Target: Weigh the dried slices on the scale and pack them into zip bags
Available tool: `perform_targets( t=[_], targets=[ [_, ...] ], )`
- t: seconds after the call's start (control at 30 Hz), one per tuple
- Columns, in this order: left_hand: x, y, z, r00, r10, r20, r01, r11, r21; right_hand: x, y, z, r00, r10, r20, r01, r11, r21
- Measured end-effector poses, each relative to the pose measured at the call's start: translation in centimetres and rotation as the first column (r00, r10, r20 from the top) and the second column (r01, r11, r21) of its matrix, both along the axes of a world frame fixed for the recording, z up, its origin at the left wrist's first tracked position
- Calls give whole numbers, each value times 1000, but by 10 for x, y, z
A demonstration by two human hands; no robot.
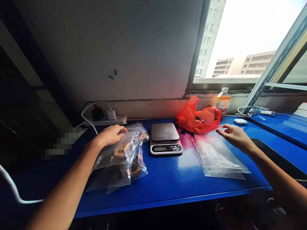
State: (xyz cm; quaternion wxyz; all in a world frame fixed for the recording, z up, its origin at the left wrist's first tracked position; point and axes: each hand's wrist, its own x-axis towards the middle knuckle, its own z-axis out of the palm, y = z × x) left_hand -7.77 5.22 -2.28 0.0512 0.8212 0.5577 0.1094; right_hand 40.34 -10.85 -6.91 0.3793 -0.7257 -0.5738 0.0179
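Note:
My left hand (pixel 110 135) rests at the top edge of a pile of clear zip bags (pixel 120 169) on the left, its fingers loosely stretched out and apart. Brown dried pieces (pixel 120 151) show through the plastic. On the right, my right hand (pixel 232 135) pinches the top edge of a flat clear plastic bag (pixel 219 156), which lies among others like it with nothing inside. Between the hands stands a kitchen scale (pixel 165 132) with a bare metal plate; its display digits are too small to read.
An open red plastic bag (pixel 185 116) with brown pieces stands behind the flat bags. Beyond it is a bottle of orange drink (pixel 222 100). A white earphone case (pixel 240 121) lies to the right. A power strip (pixel 120 120) with a charger runs along the wall. The blue table (pixel 168 188) ends at the front.

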Motion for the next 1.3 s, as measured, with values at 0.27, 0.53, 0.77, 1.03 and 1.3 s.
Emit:
perform_targets(
  t=[0.27, 0.53, 0.77, 1.03, 1.3],
  targets=[
    [3, -20, -2, 997, 72, -7, -71, 992, 108, -24, 8, 27, 844, -148, 515, 254, 957, -141],
    [3, -28, -1, 998, 62, 3, -61, 983, 175, -51, -25, 7, 879, -211, 428, 272, 958, -86],
    [1, -22, -8, 999, -22, -24, 25, 991, 132, -24, -27, -20, 900, 292, 323, -154, 907, -393],
    [19, -39, 6, 994, -90, -69, 100, 982, 161, -102, 9, 34, 893, 382, 238, -370, 924, -94],
    [88, -78, 16, 874, -473, -113, 464, 741, 486, -197, 67, 42, 410, 625, -664, -745, 650, 153]
  ],
)
